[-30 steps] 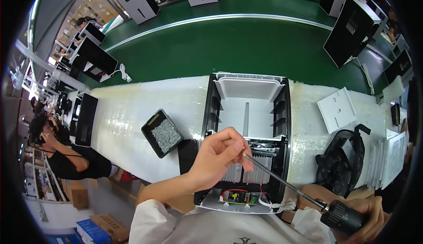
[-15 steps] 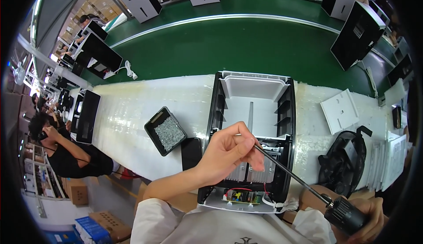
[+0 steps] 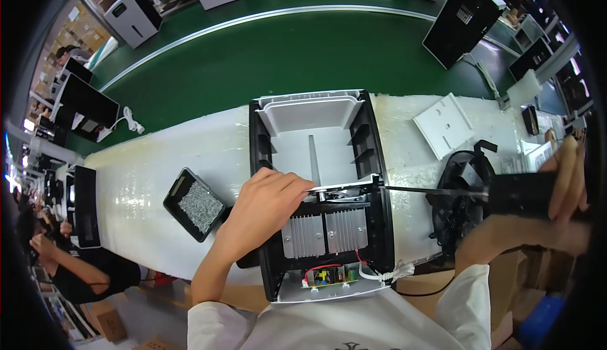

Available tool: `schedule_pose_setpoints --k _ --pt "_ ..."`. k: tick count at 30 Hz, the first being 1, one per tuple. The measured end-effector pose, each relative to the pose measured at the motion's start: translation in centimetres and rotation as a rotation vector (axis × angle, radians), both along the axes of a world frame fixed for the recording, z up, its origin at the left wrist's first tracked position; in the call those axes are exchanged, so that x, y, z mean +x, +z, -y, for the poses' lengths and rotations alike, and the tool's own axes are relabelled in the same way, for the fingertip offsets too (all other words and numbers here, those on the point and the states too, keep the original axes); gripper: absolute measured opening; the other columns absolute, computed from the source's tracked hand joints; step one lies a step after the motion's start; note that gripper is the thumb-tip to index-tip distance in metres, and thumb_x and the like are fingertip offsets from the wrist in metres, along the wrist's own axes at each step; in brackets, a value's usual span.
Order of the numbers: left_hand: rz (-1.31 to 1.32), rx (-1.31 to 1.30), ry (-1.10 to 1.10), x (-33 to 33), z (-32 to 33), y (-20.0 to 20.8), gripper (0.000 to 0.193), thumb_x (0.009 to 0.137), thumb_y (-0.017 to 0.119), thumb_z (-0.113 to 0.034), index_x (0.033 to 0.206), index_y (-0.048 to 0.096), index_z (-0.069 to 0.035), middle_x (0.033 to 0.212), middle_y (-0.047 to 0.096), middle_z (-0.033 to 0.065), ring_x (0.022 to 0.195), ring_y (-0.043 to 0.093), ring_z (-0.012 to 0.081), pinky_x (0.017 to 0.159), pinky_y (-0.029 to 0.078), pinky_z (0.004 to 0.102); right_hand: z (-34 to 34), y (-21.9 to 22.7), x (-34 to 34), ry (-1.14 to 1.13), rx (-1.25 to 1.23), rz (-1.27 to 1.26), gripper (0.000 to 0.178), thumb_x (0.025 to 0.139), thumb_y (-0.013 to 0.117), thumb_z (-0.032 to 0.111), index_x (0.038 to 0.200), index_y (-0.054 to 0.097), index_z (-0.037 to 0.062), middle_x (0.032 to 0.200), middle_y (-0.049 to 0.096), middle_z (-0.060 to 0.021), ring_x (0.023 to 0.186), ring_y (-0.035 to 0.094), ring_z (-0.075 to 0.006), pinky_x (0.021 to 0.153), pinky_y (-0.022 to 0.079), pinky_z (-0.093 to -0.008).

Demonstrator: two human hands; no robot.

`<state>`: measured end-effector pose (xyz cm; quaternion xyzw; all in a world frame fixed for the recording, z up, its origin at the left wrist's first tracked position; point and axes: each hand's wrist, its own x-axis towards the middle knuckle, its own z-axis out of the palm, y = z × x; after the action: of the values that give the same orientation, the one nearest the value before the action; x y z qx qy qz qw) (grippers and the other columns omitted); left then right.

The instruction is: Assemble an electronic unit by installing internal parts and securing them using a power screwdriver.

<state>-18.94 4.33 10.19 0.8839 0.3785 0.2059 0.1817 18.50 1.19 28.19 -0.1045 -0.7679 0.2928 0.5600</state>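
An opened appliance housing [image 3: 373, 122], black-sided with a white inside, lies in front of me. My left hand [image 3: 269, 198] is closed over the edge of its middle dividing wall, fingers curled and fingertips partly hidden. Nearer me in the housing are two finned metal heat sinks [image 3: 346, 231] and a small circuit board [image 3: 332, 277] with red wires. My right hand [image 3: 569, 176], at the far right and somewhat blurred, is wrapped round a black power screwdriver [image 3: 521, 194]. Its long shaft points left, level, the tip at the housing's right wall by the divider.
Left of the housing stands a black bin [image 3: 196, 204] of small screws, with a dark flat object [image 3: 248, 260] nearby. On the right lie a white panel [image 3: 442, 125] and a black moulded part [image 3: 461, 189]. Beyond runs a green conveyor [image 3: 284, 53] carrying appliances. A co-worker [image 3: 82, 268] sits left.
My left hand has let go of the screwdriver's shaft end and moved onto the divider. The right hand has raised the screwdriver from slanting to level. The whole view has shifted right.
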Motion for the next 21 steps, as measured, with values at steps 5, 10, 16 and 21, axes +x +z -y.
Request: schedule_pose_setpoints --k 5,10,16,21 --pt "-0.038 -0.007 -0.018 0.3 -0.1 -0.2 0.014 0.085 0.065 -0.006 0.099 0.066 -0.008 0.089 0.066 0.0053 0.084 0.062 0.0251 0.08 0.045 0.0343 -0.7 -4.0 -7.0 -0.329 -0.048 -0.283 0.024 0.087 0.061 0.018 0.086 0.041 0.0046 0.057 0.049 -0.0019 0.043 0.049 -0.012 0.066 0.051 -0.017" --pt "-0.019 0.029 -0.059 -0.5 -0.2 -0.6 0.027 0.074 0.061 0.001 0.101 0.061 -0.005 0.085 0.061 0.007 0.082 0.061 0.0241 0.08 0.042 0.033 -2.7 -3.7 -11.9 -0.129 -0.02 -0.272 0.033 0.096 0.054 0.032 0.102 0.042 0.0021 0.067 0.05 -0.0073 0.038 0.047 -0.0154 0.032 0.046 -0.0272" --pt "0.018 0.044 -0.038 -0.2 -0.6 -0.8 0.014 0.083 0.066 -0.004 0.097 0.066 -0.006 0.086 0.065 0.0048 0.075 0.06 0.0237 0.075 0.043 0.0328 -3.5 -7.8 -11.8 -0.178 -0.236 -0.176 0.039 0.087 0.066 0.024 0.099 0.035 0.0038 0.066 0.047 -0.0077 0.041 0.047 -0.0152 0.037 0.047 -0.0247" --pt "0.022 0.036 -0.025 -0.2 -0.7 -0.9 0.014 0.082 0.066 -0.003 0.097 0.066 -0.005 0.084 0.064 0.0044 0.074 0.06 0.0226 0.075 0.043 0.0324 -3.1 -10.3 -12.3 -0.196 -0.426 -0.25 0.054 0.08 0.08 0.031 0.1 0.036 0.0064 0.07 0.053 -0.0093 0.049 0.052 -0.0164 0.047 0.049 -0.0296"
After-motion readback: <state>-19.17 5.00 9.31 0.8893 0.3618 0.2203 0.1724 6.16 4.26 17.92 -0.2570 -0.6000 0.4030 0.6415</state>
